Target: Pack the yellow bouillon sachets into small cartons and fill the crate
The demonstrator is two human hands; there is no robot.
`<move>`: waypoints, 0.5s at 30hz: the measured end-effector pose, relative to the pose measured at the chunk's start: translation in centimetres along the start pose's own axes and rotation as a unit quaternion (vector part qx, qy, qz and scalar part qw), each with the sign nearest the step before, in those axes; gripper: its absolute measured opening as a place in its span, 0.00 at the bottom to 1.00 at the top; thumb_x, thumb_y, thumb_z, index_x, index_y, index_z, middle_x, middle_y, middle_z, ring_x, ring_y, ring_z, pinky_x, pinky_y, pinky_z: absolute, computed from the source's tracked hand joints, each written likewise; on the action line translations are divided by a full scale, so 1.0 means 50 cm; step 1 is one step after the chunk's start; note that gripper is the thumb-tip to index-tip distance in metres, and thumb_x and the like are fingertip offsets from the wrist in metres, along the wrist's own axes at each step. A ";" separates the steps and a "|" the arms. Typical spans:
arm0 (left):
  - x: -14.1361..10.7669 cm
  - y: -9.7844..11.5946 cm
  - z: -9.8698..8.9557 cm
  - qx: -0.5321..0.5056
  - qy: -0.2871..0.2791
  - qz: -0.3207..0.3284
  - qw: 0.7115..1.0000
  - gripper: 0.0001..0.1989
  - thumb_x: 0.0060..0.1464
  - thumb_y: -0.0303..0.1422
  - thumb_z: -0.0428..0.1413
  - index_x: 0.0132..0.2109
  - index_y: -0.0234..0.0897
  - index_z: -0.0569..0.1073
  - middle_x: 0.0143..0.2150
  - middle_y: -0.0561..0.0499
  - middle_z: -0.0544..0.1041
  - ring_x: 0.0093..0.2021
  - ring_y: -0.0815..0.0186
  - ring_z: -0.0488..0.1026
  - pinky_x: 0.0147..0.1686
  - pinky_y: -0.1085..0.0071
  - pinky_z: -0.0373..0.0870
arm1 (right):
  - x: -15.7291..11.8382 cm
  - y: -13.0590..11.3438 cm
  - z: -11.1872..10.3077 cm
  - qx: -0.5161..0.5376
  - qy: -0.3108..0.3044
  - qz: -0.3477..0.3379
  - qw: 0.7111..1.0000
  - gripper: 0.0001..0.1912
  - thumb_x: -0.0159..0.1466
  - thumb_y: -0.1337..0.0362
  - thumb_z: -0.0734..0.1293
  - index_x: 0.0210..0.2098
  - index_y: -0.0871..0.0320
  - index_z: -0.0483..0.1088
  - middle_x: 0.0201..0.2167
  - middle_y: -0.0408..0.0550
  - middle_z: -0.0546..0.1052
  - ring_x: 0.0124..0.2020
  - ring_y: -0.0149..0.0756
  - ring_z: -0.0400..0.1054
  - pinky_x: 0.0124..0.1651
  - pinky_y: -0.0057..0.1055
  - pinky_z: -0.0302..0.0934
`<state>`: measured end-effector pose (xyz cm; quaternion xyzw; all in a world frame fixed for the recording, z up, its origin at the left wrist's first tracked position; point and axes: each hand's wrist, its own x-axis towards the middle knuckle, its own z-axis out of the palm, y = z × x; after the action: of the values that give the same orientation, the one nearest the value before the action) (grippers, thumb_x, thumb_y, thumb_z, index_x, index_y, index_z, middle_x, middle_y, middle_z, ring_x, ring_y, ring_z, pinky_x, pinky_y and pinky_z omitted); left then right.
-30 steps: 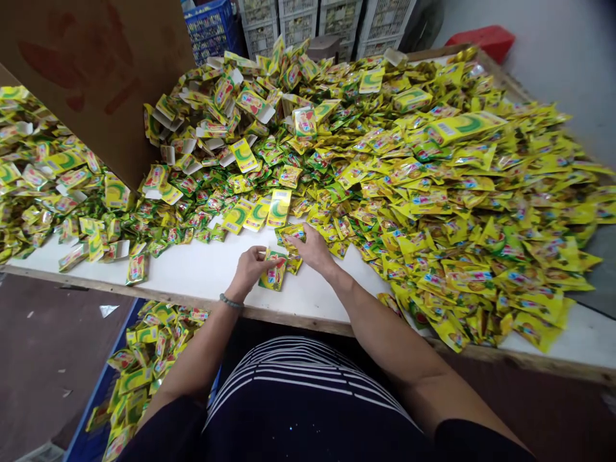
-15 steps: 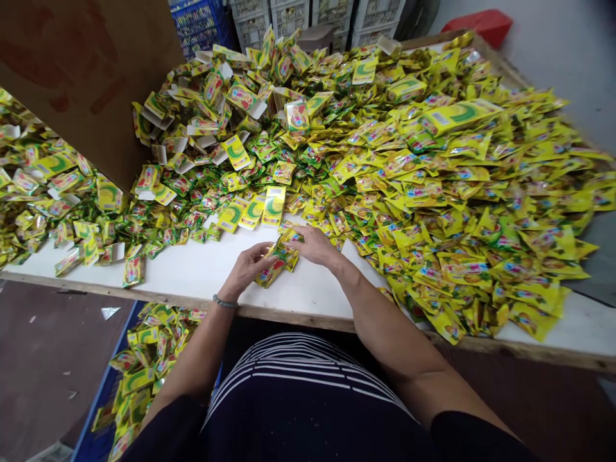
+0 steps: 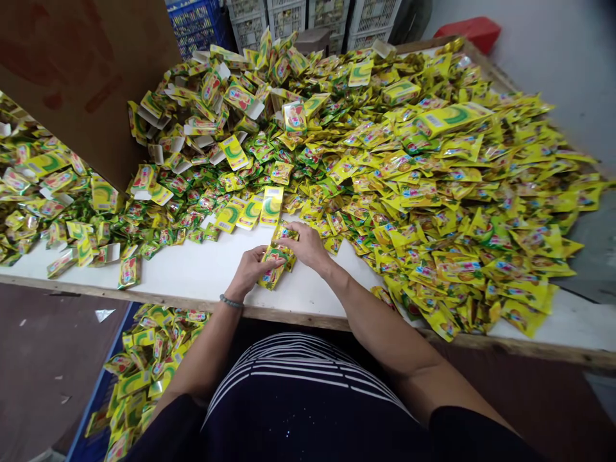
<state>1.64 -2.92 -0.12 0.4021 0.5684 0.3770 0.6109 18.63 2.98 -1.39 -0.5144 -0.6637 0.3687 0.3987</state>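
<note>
At the front of the white tabletop, my left hand is closed on a small yellow-and-green box, thumb across its printed face. My right hand pinches a small yellow packet at the far end of that box. Whether the packet is partly inside the box cannot be made out. Just beyond my fingers lie several flat yellow boxes, their green curved print facing up.
A large heap of yellow packets covers the right side. Open boxes pile at the back, near a brown cardboard sheet. Below the table edge, a blue crate holds filled-looking boxes. Stacked crates stand behind.
The box in my left hand has turned more upright, its printed face now showing more. My right hand has shifted slightly with the packet. The whole view has moved a little.
</note>
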 end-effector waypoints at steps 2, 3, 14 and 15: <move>-0.001 0.001 0.002 -0.008 0.003 -0.003 1.000 0.24 0.33 0.37 0.74 0.39 0.33 0.77 0.32 0.51 0.82 0.29 0.66 0.76 0.32 0.71 0.71 | -0.003 -0.003 0.009 0.009 0.009 0.010 1.000 0.15 0.57 0.54 0.74 0.38 0.58 0.76 0.40 0.50 0.80 0.40 0.39 0.72 0.46 0.33 0.63; -0.001 0.002 0.002 -0.012 0.001 -0.005 1.000 0.24 0.33 0.37 0.74 0.38 0.33 0.77 0.32 0.51 0.81 0.29 0.66 0.76 0.32 0.71 0.71 | -0.005 -0.004 0.012 0.015 0.015 0.021 1.000 0.16 0.57 0.53 0.74 0.38 0.58 0.76 0.38 0.49 0.80 0.38 0.39 0.71 0.44 0.32 0.63; 0.003 -0.004 -0.008 -0.084 0.025 -0.007 0.996 0.24 0.31 0.36 0.75 0.36 0.32 0.76 0.30 0.51 0.81 0.27 0.67 0.76 0.31 0.70 0.73 | -0.016 0.002 0.015 0.005 -0.008 -0.032 0.999 0.14 0.61 0.50 0.72 0.31 0.55 0.76 0.37 0.48 0.77 0.42 0.41 0.68 0.50 0.37 0.63; 0.003 -0.007 -0.009 -0.088 0.028 -0.001 0.996 0.24 0.32 0.36 0.75 0.36 0.32 0.77 0.30 0.51 0.82 0.27 0.67 0.76 0.32 0.71 0.73 | -0.018 0.004 0.016 -0.006 -0.016 -0.052 0.999 0.13 0.62 0.52 0.71 0.31 0.55 0.76 0.38 0.49 0.77 0.44 0.42 0.68 0.53 0.39 0.62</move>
<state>1.18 -2.90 -0.51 0.3356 0.5504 0.4353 0.6284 18.12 2.09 -2.04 -0.4758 -0.6980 0.3518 0.4032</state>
